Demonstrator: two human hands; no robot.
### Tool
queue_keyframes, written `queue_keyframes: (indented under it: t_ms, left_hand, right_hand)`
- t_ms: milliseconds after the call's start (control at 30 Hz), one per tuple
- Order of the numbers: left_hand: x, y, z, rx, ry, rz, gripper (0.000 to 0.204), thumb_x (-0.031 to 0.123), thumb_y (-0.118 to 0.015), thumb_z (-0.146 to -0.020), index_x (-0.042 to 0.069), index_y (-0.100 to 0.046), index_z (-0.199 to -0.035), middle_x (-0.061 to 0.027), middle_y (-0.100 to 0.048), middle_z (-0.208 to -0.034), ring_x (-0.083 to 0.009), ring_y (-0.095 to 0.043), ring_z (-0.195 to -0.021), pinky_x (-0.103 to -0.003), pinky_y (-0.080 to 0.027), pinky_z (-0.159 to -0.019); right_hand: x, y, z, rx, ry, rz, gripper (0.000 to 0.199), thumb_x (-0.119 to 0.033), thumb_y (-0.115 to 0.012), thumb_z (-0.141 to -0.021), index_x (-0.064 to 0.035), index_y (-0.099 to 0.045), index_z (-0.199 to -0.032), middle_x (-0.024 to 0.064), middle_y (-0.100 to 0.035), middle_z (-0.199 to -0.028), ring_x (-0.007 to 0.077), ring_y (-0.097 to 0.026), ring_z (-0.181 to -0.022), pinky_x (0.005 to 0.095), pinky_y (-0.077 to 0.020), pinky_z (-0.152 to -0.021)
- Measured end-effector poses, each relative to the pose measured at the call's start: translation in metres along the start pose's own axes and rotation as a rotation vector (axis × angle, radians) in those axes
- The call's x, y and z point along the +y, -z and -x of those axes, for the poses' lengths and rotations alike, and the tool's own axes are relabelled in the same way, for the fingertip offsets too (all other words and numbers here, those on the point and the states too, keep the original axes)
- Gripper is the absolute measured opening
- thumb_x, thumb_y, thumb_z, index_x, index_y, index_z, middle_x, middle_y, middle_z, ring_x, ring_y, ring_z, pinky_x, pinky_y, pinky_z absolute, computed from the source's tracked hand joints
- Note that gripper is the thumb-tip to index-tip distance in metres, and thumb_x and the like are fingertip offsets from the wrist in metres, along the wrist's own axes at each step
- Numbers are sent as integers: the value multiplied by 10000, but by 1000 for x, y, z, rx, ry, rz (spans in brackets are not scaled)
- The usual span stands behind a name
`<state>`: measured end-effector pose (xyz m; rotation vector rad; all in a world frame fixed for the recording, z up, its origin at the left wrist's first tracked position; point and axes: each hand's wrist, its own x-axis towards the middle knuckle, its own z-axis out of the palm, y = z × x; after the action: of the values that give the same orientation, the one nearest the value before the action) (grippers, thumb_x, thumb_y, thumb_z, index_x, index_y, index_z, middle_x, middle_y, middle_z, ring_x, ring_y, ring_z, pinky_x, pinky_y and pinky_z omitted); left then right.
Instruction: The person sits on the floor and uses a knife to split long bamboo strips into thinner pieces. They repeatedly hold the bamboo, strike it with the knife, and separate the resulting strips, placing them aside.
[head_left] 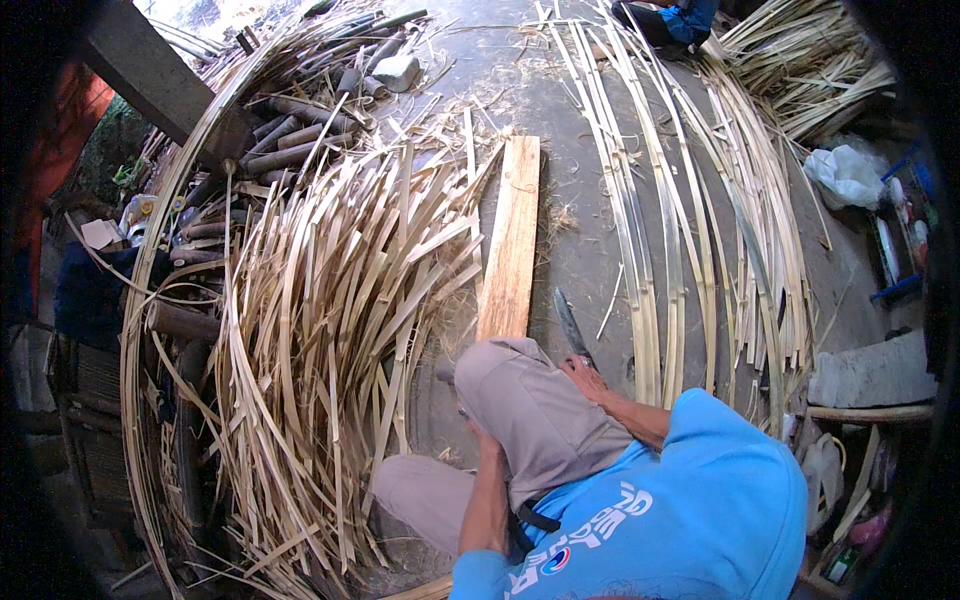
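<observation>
My right hand (584,381) is beside my raised right knee, closed round the handle end of a knife. The long dark blade of the knife (571,322) points forward over the grey floor. My left hand (484,440) rests against the inner side of the same knee; its fingers are mostly hidden behind the trouser leg, so I cannot make out what they hold. Ahead of the knee lies a long, flat wooden board (512,235), its near end partly covered by my leg.
A thick heap of split bamboo strips (320,330) spreads on my left, with cut bamboo poles (300,140) beyond it. Long bamboo strips (640,260) lie lengthwise on the right. A white plastic bag (845,178) sits at the far right. Another person (685,20) is at the top edge.
</observation>
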<state>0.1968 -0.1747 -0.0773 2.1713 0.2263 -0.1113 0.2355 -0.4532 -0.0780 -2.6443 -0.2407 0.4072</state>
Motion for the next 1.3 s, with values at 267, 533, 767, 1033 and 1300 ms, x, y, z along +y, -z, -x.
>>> queue_keyframes:
  t_ms: [267, 533, 767, 1033, 1300]
  left_hand:
    - [67, 133, 22, 87, -39, -160, 546, 256, -623, -927, 6, -493, -1396, -229, -535, -1232, -374, -528, -1157, -429, -430, -993]
    - [85, 225, 116, 328, 313, -181, 309, 211, -532, -999, -24, -670, -1145, -197, -629, -1183, -374, -536, -1184, -441, -368, -1062]
    - [62, 207, 148, 479, 51, -476, 257, 201, -637, -931, -10, -705, -1059, -161, -622, -1191, -347, -504, -1268, -552, -231, -1146]
    - [40, 206, 151, 502, 61, -388, 288, 203, -534, -1004, -16, -697, -1096, -181, -607, -1239, -352, -487, -1284, -480, -316, -1100]
    - [54, 209, 155, 539, 120, -359, 242, 190, -571, -974, 0, -716, -1010, -143, -617, -1219, -337, -489, -1288, -515, -262, -1142]
  right_hand:
    - [-7, 15, 7, 114, -294, 7, 492, -353, -640, -912, -88, -501, -1303, 220, -482, -1302, 413, -508, -1228, 551, -452, -988]
    - [46, -13, 3, -2, -527, -177, 662, -393, -685, -856, -9, -454, -1343, 315, -612, -1181, 483, -588, -1134, 530, -481, -952]
    - [53, 51, 21, 228, -574, -441, 453, -434, -645, -873, 18, -659, -901, 180, -677, -733, 308, -688, -696, 427, -538, -635]
    - [6, 196, 56, -59, -303, 111, 439, -433, -645, -891, -39, -653, -1086, 179, -707, -847, 323, -704, -770, 456, -548, -680]
    - [-7, 227, 11, -231, -126, 420, 357, -379, -649, -844, -50, -708, -970, 204, -707, -896, 383, -691, -895, 515, -546, -766]
